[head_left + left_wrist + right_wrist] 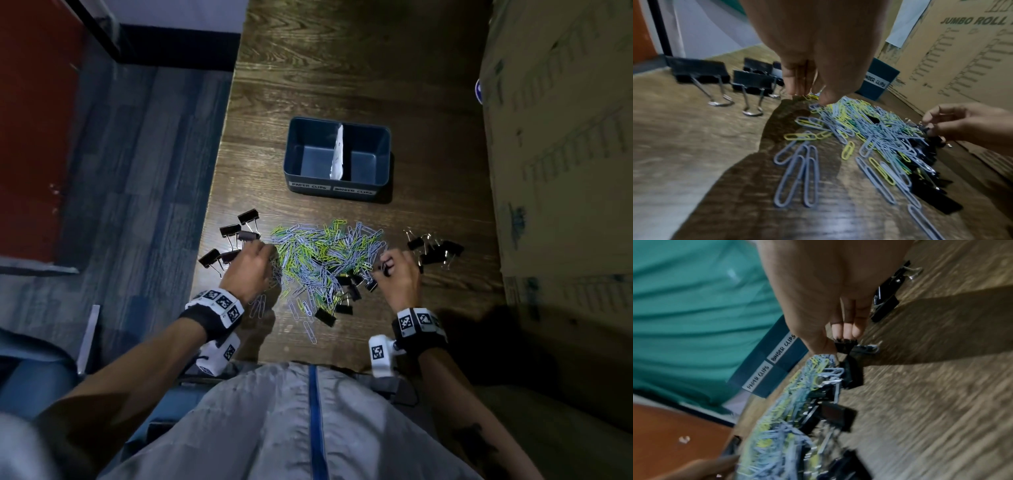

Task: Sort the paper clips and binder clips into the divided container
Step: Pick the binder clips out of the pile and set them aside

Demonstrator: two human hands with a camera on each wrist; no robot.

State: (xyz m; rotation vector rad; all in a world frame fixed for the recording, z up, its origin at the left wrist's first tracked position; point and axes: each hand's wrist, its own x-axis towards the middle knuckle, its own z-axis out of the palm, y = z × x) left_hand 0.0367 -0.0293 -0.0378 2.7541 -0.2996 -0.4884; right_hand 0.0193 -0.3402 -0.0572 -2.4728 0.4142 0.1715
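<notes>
Paper clips (325, 260), pale blue and yellow-green, are lying in a loose heap on the wooden worktop (342, 68), toward its near edge, with several small black binder clips (349, 291) mixed into the near side of the heap. The divided container (337, 157) is standing behind the heap, well apart from it, toward the middle of the worktop; a white partition is splitting it into two compartments, and the front labels are reading PAPER CLIPS on the left and BINDER CLIPS on the right. The left hand (248, 270) is reaching down at the heap's left edge, its fingertips (791, 89) bunching together on the clips there; whether they are actually grasping any, I cannot tell. Just beside it, by the left edge of the worktop, a group of large binder clips (236, 236) is sitting. The right hand (399, 274) is working at the heap's right side, pinching a small black binder clip (844, 345) between thumb and fingertips. Another cluster of binder clips (435, 250) is lying just to its right. A cardboard box (561, 137) is standing along the right edge of the worktop.
</notes>
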